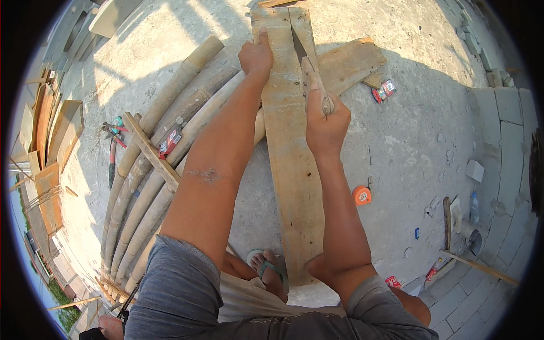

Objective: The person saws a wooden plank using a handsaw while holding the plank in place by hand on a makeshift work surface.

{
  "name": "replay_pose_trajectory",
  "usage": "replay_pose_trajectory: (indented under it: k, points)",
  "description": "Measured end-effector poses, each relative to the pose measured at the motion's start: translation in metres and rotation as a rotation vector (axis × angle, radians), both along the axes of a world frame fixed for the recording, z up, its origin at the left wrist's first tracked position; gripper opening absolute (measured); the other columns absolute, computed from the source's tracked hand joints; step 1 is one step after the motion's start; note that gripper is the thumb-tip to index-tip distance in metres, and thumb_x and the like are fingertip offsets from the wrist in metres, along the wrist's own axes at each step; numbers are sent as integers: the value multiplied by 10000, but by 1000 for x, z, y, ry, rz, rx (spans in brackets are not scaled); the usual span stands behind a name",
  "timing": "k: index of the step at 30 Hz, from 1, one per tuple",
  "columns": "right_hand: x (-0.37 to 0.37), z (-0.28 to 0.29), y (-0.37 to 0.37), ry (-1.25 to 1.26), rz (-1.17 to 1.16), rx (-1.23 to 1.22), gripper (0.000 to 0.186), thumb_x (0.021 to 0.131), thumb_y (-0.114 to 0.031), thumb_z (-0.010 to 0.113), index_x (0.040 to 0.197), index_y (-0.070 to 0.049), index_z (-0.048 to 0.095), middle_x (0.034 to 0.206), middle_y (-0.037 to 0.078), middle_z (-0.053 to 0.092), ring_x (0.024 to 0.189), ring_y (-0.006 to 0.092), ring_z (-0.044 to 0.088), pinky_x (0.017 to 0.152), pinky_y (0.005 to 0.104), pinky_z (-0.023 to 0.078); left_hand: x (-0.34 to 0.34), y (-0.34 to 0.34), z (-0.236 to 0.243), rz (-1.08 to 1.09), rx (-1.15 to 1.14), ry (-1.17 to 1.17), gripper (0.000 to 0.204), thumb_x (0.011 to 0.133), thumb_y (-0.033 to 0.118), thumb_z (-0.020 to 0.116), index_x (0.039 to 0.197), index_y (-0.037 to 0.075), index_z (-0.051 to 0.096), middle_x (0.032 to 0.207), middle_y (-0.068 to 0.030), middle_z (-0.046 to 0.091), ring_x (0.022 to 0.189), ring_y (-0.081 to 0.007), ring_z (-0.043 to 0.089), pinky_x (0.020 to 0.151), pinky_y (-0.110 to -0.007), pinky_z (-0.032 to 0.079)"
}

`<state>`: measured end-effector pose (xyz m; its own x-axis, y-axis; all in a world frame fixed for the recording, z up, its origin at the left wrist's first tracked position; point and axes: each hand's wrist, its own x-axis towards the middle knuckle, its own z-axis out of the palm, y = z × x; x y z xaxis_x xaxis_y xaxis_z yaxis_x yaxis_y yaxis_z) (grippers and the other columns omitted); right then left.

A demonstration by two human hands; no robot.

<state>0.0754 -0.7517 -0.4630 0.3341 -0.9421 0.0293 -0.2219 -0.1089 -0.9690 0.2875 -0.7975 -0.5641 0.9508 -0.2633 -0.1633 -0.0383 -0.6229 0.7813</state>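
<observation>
A long wooden plank (pixel 294 187) runs away from me, with a lengthwise slit near its far end. My right hand (pixel 328 122) is closed round the wooden handle of a handsaw (pixel 298 45), whose blade sits in that slit. My left hand (pixel 258 58) grips the plank's left edge near the far end, thumb on top and the other fingers mostly hidden. One of my knees is close to the near right edge of the plank. A shorter board (pixel 348 63) lies to the right of the far end.
Bamboo poles (pixel 150 175) lie left of the plank, with a wooden strip (pixel 150 150) and red packet (pixel 170 141) on them. Pliers (pixel 115 131) and a hammer-like tool (pixel 111 164) lie farther left. An orange tape measure (pixel 362 195) rests at right, before a block wall (pixel 504 147).
</observation>
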Motion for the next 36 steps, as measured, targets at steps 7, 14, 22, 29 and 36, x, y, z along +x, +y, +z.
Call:
replay_pose_trajectory:
  k: [7, 14, 22, 29, 36]
  points:
    - [-36, 4, 39, -59, 7, 63, 291, 992, -206, 664, 859, 50, 694, 599, 86, 603, 590, 99, 559, 547, 328, 450, 7, 6, 1, 19, 11, -10, 830, 968, 683, 526, 1038, -129, 689, 1054, -328, 709, 1003, -454, 703, 883, -496, 551]
    - [43, -14, -53, 93, -16, -55, 269, 991, -189, 657, 879, 52, 699, 608, 84, 610, 580, 96, 553, 534, 326, 442, -5, -11, 11, -12, -13, 15, 827, 972, 674, 529, 1051, -133, 687, 1060, -333, 706, 1026, -454, 699, 892, -494, 548]
    - [-46, -6, 37, -56, 17, 48, 277, 1001, -192, 650, 883, 55, 693, 600, 79, 587, 589, 101, 521, 539, 333, 435, 3, 2, 4, -12, 14, -24, 829, 970, 682, 522, 1037, -126, 693, 1055, -331, 708, 1011, -462, 701, 892, -497, 550]
    - [-11, -18, 8, -19, 22, 6, 248, 998, -171, 652, 933, 61, 711, 634, 88, 631, 606, 94, 526, 551, 313, 449, 8, 4, -8, 6, -1, -51, 827, 963, 691, 528, 1020, -117, 693, 1043, -319, 713, 1007, -455, 703, 885, -501, 551]
    - [8, -31, -25, -5, 35, -52, 247, 992, -179, 662, 919, 54, 704, 625, 49, 598, 612, 84, 521, 538, 314, 438, -4, -7, 6, -14, 34, -12, 830, 961, 688, 536, 1037, -123, 693, 1033, -318, 713, 1003, -454, 703, 878, -501, 551]
